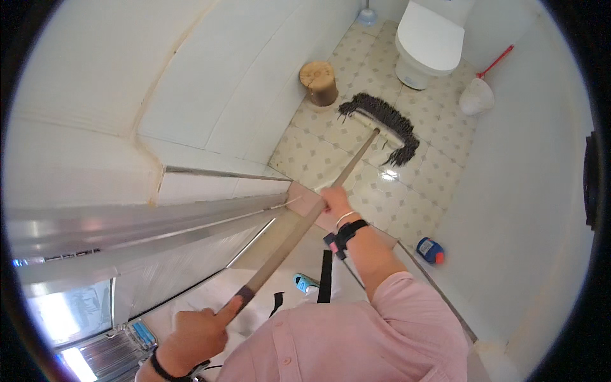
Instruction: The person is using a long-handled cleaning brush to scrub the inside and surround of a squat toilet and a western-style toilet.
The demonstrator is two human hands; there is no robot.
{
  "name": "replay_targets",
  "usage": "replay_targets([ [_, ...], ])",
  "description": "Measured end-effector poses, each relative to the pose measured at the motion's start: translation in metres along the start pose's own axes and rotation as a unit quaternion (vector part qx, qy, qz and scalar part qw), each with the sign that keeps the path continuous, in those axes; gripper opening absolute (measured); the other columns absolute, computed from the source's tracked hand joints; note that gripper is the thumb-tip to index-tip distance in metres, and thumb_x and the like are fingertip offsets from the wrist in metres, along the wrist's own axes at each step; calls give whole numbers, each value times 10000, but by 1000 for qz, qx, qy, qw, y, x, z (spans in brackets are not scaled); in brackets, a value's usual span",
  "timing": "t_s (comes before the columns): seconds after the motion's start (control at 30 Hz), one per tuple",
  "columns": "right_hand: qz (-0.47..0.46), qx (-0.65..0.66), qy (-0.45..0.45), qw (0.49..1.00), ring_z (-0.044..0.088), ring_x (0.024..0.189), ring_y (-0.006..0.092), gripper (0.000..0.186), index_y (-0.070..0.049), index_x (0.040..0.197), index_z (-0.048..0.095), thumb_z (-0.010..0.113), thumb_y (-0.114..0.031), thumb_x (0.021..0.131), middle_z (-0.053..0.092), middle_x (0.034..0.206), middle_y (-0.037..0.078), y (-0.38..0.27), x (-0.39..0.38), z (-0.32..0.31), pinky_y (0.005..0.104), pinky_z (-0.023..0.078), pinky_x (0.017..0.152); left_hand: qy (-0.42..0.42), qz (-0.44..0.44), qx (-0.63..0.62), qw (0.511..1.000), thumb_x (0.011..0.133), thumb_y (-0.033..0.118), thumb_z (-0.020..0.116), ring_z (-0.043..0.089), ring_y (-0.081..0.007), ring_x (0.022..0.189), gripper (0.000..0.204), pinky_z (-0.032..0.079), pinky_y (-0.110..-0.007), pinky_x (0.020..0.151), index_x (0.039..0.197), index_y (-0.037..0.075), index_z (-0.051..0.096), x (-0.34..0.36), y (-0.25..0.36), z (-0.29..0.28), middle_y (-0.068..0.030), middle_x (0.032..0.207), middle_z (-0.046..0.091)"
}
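Observation:
A long wooden-handled mop (286,248) runs from my lower left up to the tiled floor, where its wide dark-grey fringed head (385,114) lies spread out. Near the top end of the handle, by a dark band, my left hand (197,331) is closed around it. Farther down the shaft, my right hand (335,200) grips it with wrapped fingers, above the doorway sill. The mop head rests between a wooden stump and a white toilet (430,39).
The wooden stump (320,83) stands against the left wall. At the right wall are a white bin (477,97) with a red-handled tool, and a blue bottle with a red cap (430,251) near the sill (305,198). A toilet brush holder (366,16) sits in the far corner.

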State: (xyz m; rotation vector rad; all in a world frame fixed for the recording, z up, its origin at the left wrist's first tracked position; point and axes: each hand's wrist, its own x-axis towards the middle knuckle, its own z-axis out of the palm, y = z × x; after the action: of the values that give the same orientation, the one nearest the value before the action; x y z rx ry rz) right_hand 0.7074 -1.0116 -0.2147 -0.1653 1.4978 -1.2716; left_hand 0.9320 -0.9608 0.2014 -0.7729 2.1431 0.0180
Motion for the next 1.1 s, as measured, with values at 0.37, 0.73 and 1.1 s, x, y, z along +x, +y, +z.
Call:
replay_targets([
  [0.37, 41, 28, 124, 991, 557, 455, 302, 223, 99, 680, 531, 511, -119, 720, 552, 588, 209, -69, 112, -101, 396, 443, 368, 64, 92, -35, 993, 669, 82, 514, 558, -258, 523, 689, 422, -396, 442, 1326, 172, 326, 131, 40, -23, -94, 626, 565],
  [0.73, 27, -47, 81, 995, 564, 460, 319, 227, 82, 633, 517, 463, -117, 728, 535, 560, 229, -3, 53, 19, 410, 456, 386, -64, -2, -50, 997, 715, 158, 518, 595, -300, 601, 614, 415, -439, 511, 1294, 174, 312, 45, -14, 49, -98, 673, 604],
  [1.1, -61, -108, -36, 992, 580, 498, 288, 220, 83, 710, 544, 525, -136, 726, 560, 608, 201, 128, -88, 186, 377, 438, 373, 67, -46, -153, 985, 661, 73, 537, 568, -316, 549, 584, 444, -435, 499, 1220, 232, 478, -140, -89, 212, -130, 627, 576],
])
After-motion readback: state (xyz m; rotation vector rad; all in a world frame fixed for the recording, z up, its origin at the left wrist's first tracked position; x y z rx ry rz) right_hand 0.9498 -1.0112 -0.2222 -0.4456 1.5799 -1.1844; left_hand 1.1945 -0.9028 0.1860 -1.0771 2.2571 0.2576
